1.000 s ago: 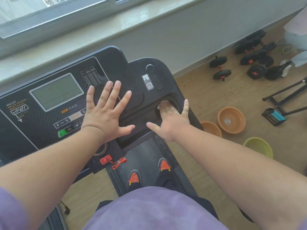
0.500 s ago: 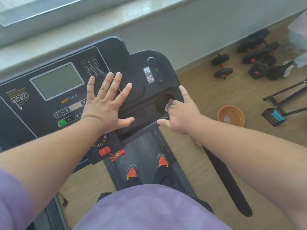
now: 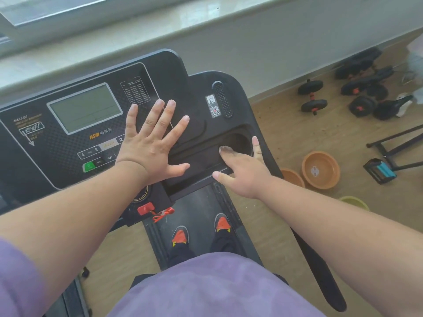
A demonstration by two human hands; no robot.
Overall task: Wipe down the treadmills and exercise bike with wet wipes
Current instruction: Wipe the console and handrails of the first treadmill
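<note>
I stand on the belt of a black treadmill and look down on its console, which has a grey display. My left hand lies flat on the console's middle, fingers spread and straight. My right hand presses a white wet wipe into the recessed tray beside the round cup holder on the console's right. Only a small edge of the wipe shows past the fingertips. The thumb and little finger stick out to the sides.
A red safety key hangs below the console. The treadmill's right handrail runs back beside my arm. On the wooden floor to the right lie dumbbells, two orange bowls, a green bowl and a black metal stand. A window sill runs ahead.
My right hand slid with the wipe from the cup holder's right rim back left into the tray recess. The left hand stayed flat on the console.
</note>
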